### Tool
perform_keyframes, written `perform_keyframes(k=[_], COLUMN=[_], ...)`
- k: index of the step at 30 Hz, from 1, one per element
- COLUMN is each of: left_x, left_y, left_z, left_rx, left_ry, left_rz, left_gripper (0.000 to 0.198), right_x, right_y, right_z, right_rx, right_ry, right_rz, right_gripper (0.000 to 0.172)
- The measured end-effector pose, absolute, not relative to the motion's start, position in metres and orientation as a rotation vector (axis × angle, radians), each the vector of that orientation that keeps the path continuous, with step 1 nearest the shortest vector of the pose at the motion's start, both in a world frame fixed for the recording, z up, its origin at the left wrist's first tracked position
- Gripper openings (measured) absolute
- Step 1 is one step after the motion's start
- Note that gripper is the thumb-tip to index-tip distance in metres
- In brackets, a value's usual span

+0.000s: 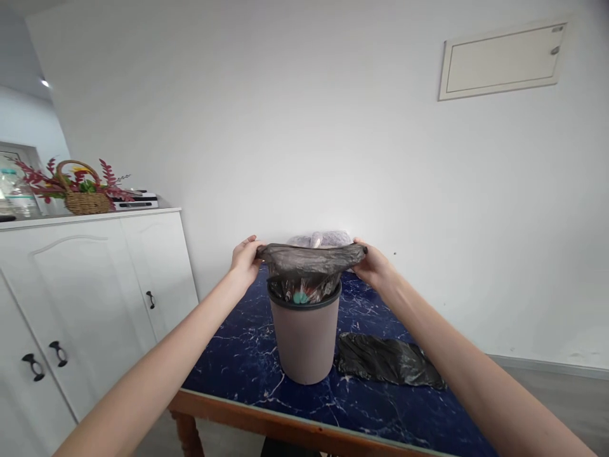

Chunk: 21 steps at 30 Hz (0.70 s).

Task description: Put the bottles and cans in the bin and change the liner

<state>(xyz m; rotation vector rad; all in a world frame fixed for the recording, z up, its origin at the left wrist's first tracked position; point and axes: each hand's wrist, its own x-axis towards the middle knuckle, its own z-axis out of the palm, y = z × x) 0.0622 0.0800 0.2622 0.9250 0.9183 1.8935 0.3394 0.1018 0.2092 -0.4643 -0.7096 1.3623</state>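
A black, see-through bin bag [311, 260] is stretched wide above a taupe waste bin [306, 343] with a dark rim. My left hand [245, 259] grips the bag's left edge, and my right hand [372, 261] grips its right edge. The lower part of the bag is inside the bin, with something green and a bit of red showing dimly through the plastic. Flat on the table, right of the bin, lies another black bin bag [387, 358] below my right forearm.
The bin stands on a table [238, 362] with a dark blue marbled top and wooden frame. Behind the bag, a fluffy grey-white thing [333, 238] shows by the wall. At left, a white cabinet [95, 266] carries a flower basket [88, 202] and plastic bottles [19, 193].
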Motion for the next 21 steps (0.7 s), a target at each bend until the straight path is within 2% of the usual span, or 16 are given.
perform_keyframes(k=[5, 21], left_x=[0.068, 0.069], left_y=[0.091, 0.087], left_z=[0.273, 0.344], left_rx=[0.893, 0.941], left_ry=[0.843, 0.547], left_rz=[1.92, 2.057], left_gripper=[0.039, 0.045], right_x=[0.327, 0.353], right_y=[0.113, 0.119], right_z=[0.231, 0.309], right_rx=[-0.336, -0.153], right_ry=[-0.672, -0.731], right_rz=[1.382, 1.217], right_gripper=[0.023, 0.027])
